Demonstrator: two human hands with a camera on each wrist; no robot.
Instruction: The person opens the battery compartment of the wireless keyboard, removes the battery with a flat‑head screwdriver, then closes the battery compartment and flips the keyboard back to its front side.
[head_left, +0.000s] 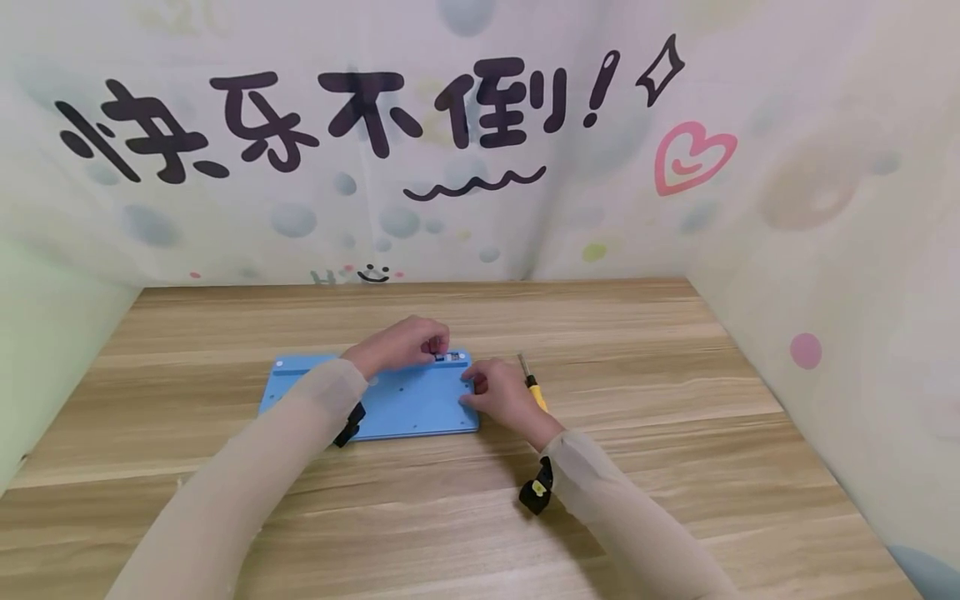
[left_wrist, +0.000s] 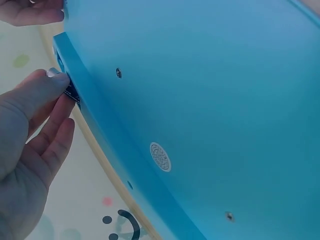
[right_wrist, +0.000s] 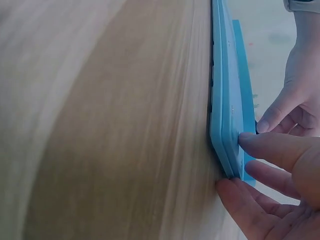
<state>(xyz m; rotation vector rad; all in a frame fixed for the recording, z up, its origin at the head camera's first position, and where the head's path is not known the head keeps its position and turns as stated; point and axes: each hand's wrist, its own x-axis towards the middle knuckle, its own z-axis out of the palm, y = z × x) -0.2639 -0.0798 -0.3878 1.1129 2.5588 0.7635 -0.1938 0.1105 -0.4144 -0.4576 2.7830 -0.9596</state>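
Note:
A blue keyboard (head_left: 420, 408) lies face down on the wooden table, with screws and a round white label on its back. My left hand (head_left: 408, 340) is at the raised ridge along its far edge. There the thumb and fingers pinch a small dark, silver-ended battery (left_wrist: 73, 92) at the opening in the ridge, partly hidden by the fingertips. At the keyboard's right end, my right hand (head_left: 506, 396) grips the corner, its thumb (right_wrist: 255, 142) on the back and other fingers along the side edge.
Just right of the right hand lies a screwdriver (head_left: 536, 393) with a yellow and black handle, partly behind the hand. A patterned cloth (head_left: 480, 225) with black lettering hangs along the table's far edge. Black wrist cameras sit under both sleeves.

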